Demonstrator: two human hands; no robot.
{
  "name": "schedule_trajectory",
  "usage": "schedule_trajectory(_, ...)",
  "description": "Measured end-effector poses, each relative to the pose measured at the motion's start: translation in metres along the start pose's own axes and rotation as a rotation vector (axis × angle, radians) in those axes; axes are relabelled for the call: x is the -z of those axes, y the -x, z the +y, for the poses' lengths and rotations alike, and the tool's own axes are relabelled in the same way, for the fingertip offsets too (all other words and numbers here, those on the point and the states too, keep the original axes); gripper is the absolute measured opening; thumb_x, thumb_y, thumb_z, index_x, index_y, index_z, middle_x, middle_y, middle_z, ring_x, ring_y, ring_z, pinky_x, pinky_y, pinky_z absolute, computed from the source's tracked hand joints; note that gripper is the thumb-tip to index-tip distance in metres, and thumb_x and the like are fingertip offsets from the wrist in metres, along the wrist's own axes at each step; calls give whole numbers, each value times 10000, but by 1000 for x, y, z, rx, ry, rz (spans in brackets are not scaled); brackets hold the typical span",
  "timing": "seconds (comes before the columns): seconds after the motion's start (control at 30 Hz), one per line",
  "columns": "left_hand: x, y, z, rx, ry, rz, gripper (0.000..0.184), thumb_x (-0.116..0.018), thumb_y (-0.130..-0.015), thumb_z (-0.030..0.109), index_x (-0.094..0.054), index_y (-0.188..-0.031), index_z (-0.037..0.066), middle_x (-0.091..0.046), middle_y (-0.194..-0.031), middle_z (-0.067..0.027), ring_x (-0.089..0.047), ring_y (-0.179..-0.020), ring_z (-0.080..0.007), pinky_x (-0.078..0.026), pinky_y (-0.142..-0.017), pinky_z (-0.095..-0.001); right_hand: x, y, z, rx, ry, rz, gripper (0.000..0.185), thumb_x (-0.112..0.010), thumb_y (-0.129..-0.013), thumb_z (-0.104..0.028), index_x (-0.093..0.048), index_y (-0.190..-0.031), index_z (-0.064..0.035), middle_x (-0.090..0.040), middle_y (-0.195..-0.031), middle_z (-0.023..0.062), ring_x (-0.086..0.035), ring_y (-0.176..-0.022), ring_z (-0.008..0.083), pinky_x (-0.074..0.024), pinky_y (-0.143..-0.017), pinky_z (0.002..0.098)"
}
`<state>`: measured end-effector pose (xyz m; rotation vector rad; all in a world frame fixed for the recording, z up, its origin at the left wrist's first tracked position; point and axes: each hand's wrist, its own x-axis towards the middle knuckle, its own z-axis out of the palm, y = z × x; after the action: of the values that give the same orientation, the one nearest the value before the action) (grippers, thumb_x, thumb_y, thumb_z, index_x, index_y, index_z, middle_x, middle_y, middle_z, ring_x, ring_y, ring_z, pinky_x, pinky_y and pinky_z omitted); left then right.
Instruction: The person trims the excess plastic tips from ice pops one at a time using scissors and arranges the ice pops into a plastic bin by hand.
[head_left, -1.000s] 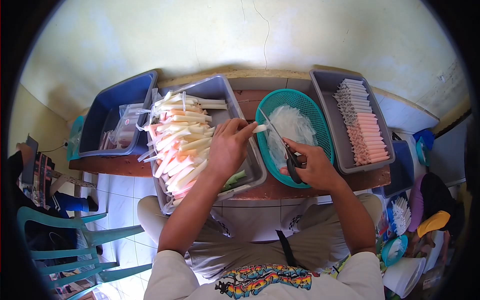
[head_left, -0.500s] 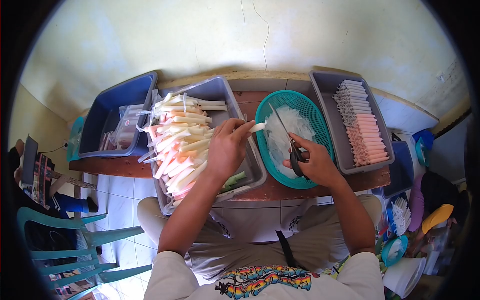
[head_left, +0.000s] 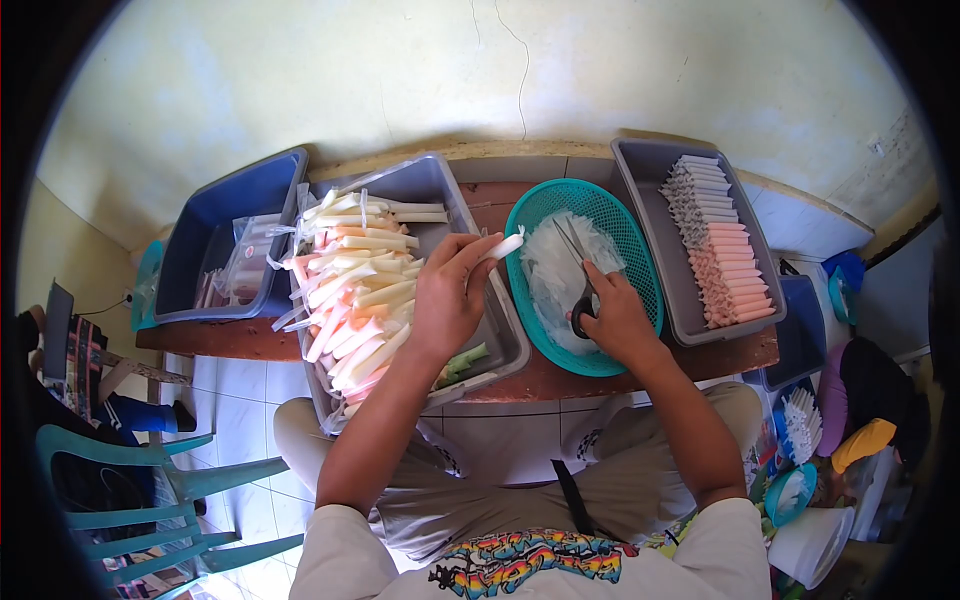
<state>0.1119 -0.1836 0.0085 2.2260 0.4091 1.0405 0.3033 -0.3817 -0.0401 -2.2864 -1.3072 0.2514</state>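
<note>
Between its fingertips my left hand [head_left: 452, 295] holds a white filled stick [head_left: 508, 245], over the right side of a grey tray [head_left: 515, 340]. Many white and pink filled sticks [head_left: 350, 300] in clear plastic lie heaped in that tray. My right hand [head_left: 622, 318] is closed round the black handles of a pair of scissors [head_left: 585, 292]. The blades point up and left over a green basket [head_left: 655, 265], a little apart from the held stick. Clear plastic scraps [head_left: 560, 290] fill the basket's middle.
At the right, a grey tray [head_left: 645, 190] holds rows of white and pink sticks. A blue-grey bin [head_left: 210, 225] with bagged sticks stands at the left. A green chair [head_left: 180, 485] is at lower left. Parts of other people show at both sides.
The stick in my left hand now tilts upward, with its tied end showing. My right hand has turned, and the scissors have swung to point further up and left. The view has shifted slightly.
</note>
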Motion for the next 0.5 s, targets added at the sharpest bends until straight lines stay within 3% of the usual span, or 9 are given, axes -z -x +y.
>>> schedule_trajectory(0.33,-1,2,-3,6,-2,-14,370,-726,-961,-54,-771,-1303,77,-738,-1104,-130,-721,-909,-297,-570,-796,-385,-14,-5,5,-49,64,-127,888,-805,-827,-137,-438,-1624,1,-597,-1262,269,-665,-1140,478,-570,-1002,530)
schedule_trajectory(0.5,-2,3,-3,8,8,-4,367,-722,-963,-55,-768,-1305,70,-737,-1107,-131,-719,-910,-295,-570,-799,-381,-21,-10,5,-62,209,-167,892,-808,-826,-199,-442,-1619,-17,-594,-1308,254,-710,-1075,483,-602,-957,539)
